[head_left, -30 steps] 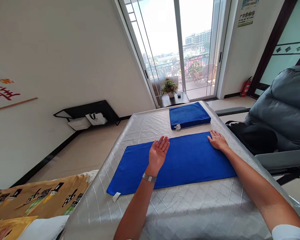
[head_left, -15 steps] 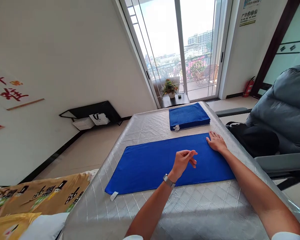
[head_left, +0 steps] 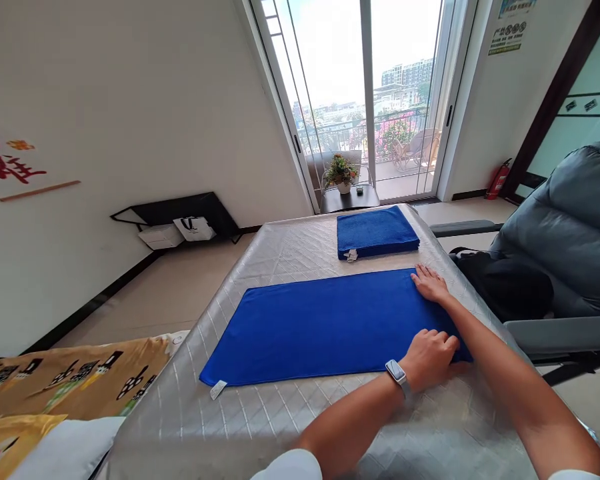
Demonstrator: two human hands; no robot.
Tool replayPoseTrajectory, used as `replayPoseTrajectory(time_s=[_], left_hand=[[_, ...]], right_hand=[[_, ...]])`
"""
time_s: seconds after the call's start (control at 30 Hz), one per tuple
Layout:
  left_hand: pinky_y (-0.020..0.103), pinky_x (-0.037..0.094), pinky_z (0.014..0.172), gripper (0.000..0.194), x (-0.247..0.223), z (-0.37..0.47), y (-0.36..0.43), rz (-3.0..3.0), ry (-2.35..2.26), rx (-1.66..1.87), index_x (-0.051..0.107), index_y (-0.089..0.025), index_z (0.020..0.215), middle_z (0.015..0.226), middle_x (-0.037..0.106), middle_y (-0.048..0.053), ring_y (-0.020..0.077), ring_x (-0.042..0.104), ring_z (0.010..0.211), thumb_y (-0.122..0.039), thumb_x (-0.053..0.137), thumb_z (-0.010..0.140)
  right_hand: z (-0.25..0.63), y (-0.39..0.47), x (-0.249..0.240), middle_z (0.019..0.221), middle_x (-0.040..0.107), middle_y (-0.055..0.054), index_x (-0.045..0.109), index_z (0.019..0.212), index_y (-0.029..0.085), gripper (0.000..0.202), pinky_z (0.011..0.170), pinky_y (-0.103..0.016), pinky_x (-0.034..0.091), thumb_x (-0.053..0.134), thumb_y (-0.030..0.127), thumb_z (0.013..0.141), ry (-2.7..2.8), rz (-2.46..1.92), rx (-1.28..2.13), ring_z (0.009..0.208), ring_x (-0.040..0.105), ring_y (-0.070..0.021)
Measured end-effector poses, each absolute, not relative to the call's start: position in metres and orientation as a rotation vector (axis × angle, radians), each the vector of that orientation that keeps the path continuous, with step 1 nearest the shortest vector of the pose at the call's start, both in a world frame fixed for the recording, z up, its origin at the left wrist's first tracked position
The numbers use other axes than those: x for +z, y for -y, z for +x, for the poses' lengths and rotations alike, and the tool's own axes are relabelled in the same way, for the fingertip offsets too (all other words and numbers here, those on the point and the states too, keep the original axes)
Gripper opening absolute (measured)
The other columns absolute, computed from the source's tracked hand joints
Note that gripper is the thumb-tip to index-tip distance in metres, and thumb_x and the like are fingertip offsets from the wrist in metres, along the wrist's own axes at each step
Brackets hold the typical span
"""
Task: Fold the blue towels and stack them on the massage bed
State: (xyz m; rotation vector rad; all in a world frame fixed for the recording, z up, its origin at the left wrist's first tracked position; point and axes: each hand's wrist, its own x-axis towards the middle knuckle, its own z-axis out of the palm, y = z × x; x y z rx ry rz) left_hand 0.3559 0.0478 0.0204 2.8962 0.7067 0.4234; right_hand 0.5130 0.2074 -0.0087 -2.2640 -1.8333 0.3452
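A blue towel (head_left: 305,330) lies spread flat across a silvery quilted bed surface (head_left: 280,410), a white tag on its near left corner. My right hand (head_left: 430,283) rests palm down on the towel's far right corner, fingers stretched out. At the near right corner, my left hand (head_left: 430,357), with a watch on the wrist, has its fingers curled closed over the towel's edge. The fingertips are partly hidden. Beyond the spread towel sits a stack of folded blue towels (head_left: 377,230) with white tags at its near left corner.
A grey recliner (head_left: 575,227) with a black bag (head_left: 505,283) on it stands close on the right. On the left are a patterned blanket (head_left: 105,377) and pillows. A small table with a potted plant (head_left: 341,172) stands by the glass door.
My left hand has moved right and down from above the towel's middle to its near right corner, and its fingers have curled. My right hand stays flat at the far right corner.
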Motion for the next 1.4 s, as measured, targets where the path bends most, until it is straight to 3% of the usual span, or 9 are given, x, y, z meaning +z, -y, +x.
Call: replayPoseTrajectory(time_s=[0.2, 0.37, 0.47, 0.7, 0.87, 1.07, 1.17, 1.27, 1.4], left_hand=[[0.033, 0.043, 0.065, 0.037, 0.021, 0.35, -0.045, 2.99, -0.475, 0.548, 0.067, -0.02, 0.109, 0.092, 0.066, 0.005, 0.0201, 0.065, 0.082, -0.053, 0.052, 0.103], [0.033, 0.043, 0.061, 0.021, 0.018, 0.357, -0.043, 3.078, -0.407, 0.555, 0.065, -0.016, 0.094, 0.086, 0.066, 0.005, 0.0185, 0.064, 0.077, -0.028, 0.052, 0.104], [0.033, 0.046, 0.061, 0.02, 0.015, 0.36, -0.043, 3.07, -0.422, 0.579, 0.064, -0.014, 0.091, 0.083, 0.066, 0.006, 0.0186, 0.065, 0.074, -0.024, 0.051, 0.103], [0.03, 0.057, 0.079, 0.018, 0.02, 0.36, -0.045, 2.733, -0.453, 0.713, 0.064, -0.014, 0.109, 0.094, 0.074, 0.008, 0.0189, 0.073, 0.086, -0.022, 0.051, 0.102], [0.029, 0.059, 0.077, 0.019, 0.032, 0.374, -0.03, 2.57, -0.469, 0.811, 0.062, -0.017, 0.112, 0.101, 0.075, 0.01, 0.0211, 0.074, 0.09, -0.016, 0.053, 0.095], [0.029, 0.06, 0.075, 0.028, 0.061, 0.374, -0.008, 2.455, -0.47, 1.021, 0.062, -0.016, 0.123, 0.091, 0.074, 0.007, 0.0174, 0.071, 0.079, -0.021, 0.051, 0.098], [0.027, 0.059, 0.081, 0.029, 0.075, 0.353, -0.007, 2.495, -0.429, 1.055, 0.065, -0.02, 0.127, 0.097, 0.073, 0.006, 0.0161, 0.071, 0.085, -0.031, 0.056, 0.101], [0.026, 0.058, 0.085, 0.021, 0.083, 0.33, -0.01, 2.522, -0.51, 1.067, 0.072, -0.018, 0.11, 0.101, 0.073, 0.008, 0.0153, 0.071, 0.087, -0.03, 0.058, 0.101], [0.031, 0.057, 0.072, 0.026, 0.075, 0.321, -0.013, 2.629, -0.719, 0.92, 0.07, -0.015, 0.111, 0.092, 0.072, 0.009, 0.0201, 0.069, 0.081, -0.034, 0.06, 0.096]], right_hand=[[0.539, -0.224, 0.002, 0.145, 0.059, -0.014, 0.063, 0.138, 0.014, 0.049, 0.117, -0.036, 0.034, 0.032, 0.031, 0.103, 1.686, -2.238, 0.278, 0.139, 0.049, -0.0244], [0.544, -0.234, 0.008, 0.127, 0.068, -0.017, 0.074, 0.117, 0.014, 0.037, 0.11, -0.036, 0.04, 0.052, 0.034, 0.095, 1.667, -2.251, 0.287, 0.129, 0.057, -0.0286], [0.545, -0.236, 0.011, 0.118, 0.072, -0.015, 0.076, 0.11, 0.013, 0.032, 0.104, -0.033, 0.044, 0.055, 0.032, 0.094, 1.689, -2.231, 0.327, 0.121, 0.062, -0.0275], [0.559, -0.243, 0.025, 0.103, 0.078, -0.011, 0.077, 0.1, 0.015, 0.024, 0.084, -0.027, 0.051, 0.059, 0.027, 0.09, 1.698, -2.174, 0.459, 0.1, 0.072, -0.0237], [0.582, -0.243, 0.05, 0.082, 0.076, -0.007, 0.076, 0.088, 0.016, 0.015, 0.076, -0.026, 0.053, 0.068, 0.026, 0.081, 1.684, -2.124, 0.554, 0.082, 0.072, -0.0209], [0.6, -0.217, 0.079, 0.072, 0.071, -0.003, 0.073, 0.105, 0.013, 0.027, 0.058, -0.022, 0.051, 0.061, 0.027, 0.086, 1.643, -1.928, 0.8, 0.064, 0.064, -0.0144], [0.593, -0.207, 0.092, 0.071, 0.069, -0.002, 0.073, 0.106, 0.015, 0.027, 0.059, -0.021, 0.052, 0.062, 0.03, 0.088, 1.496, -1.736, 1.023, 0.063, 0.061, -0.0128], [0.571, -0.205, 0.106, 0.076, 0.069, -0.003, 0.075, 0.104, 0.016, 0.025, 0.065, -0.022, 0.056, 0.067, 0.033, 0.088, 1.403, -1.575, 1.188, 0.066, 0.062, -0.0116], [0.533, -0.209, 0.119, 0.08, 0.069, -0.004, 0.075, 0.103, 0.015, 0.021, 0.072, -0.024, 0.06, 0.071, 0.028, 0.088, 1.413, -1.491, 1.297, 0.068, 0.064, -0.0113]])
